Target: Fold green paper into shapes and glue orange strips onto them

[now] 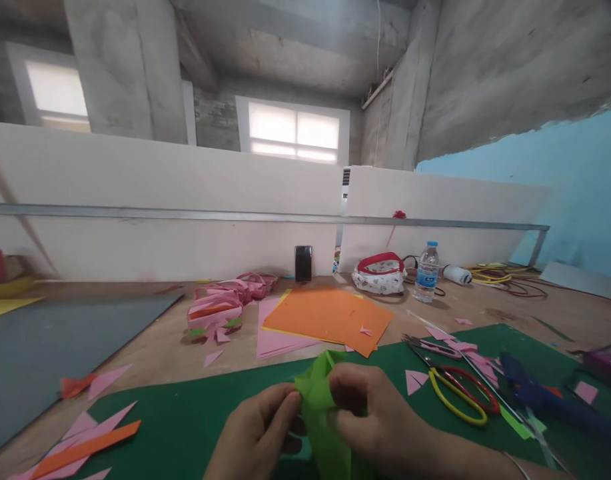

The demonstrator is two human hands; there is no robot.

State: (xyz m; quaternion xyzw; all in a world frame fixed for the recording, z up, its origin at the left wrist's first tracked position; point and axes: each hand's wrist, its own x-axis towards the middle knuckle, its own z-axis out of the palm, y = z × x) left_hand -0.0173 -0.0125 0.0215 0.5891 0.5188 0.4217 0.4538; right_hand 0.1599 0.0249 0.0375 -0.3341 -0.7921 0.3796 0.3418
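A piece of bright green paper point(319, 393), folded and partly bent, is held up between both hands above the dark green mat point(185, 420). My left hand point(265, 423) pinches its left edge between thumb and fingers. On the other side, my right hand point(372, 407) is closed on the paper, with curled fingers covering part of it. The lower end of the paper drops out of the frame. Just right of my right hand lie scissors point(458, 399) with yellow and red handles.
Orange sheets point(330, 313) over pink paper lie ahead, beside a pink paper bundle point(225, 303). A phone point(303, 264), a white-and-red pouch point(380, 275) and a water bottle point(427, 273) stand along the back. Paper strips point(85, 450) lie front left; a blue glue gun point(535, 390) is at right.
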